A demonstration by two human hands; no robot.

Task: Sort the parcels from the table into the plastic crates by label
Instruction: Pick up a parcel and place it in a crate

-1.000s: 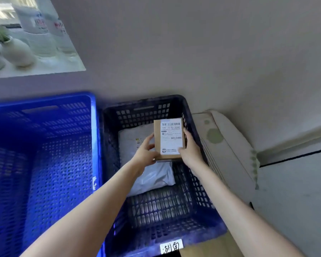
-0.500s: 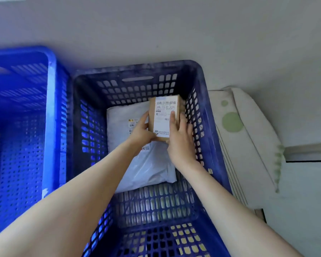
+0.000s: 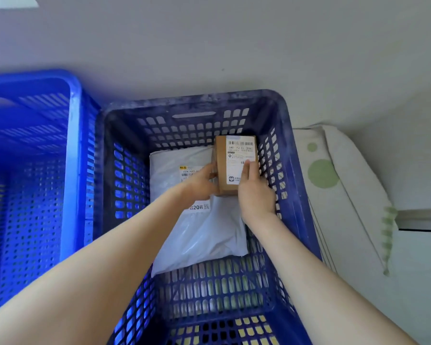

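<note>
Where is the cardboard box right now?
Head view: the cardboard box is in the far right corner of the dark blue crate, partly over the white bag, the left hand gripping its side, the right hand on top.

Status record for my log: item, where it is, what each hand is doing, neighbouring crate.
item: cardboard box, label facing up
place: far right corner of dark blue crate, overlapping white mailer bag
left hand: grips box's left side
right hand: fingers flat on label
neighbour: bright blue crate on the left
</note>
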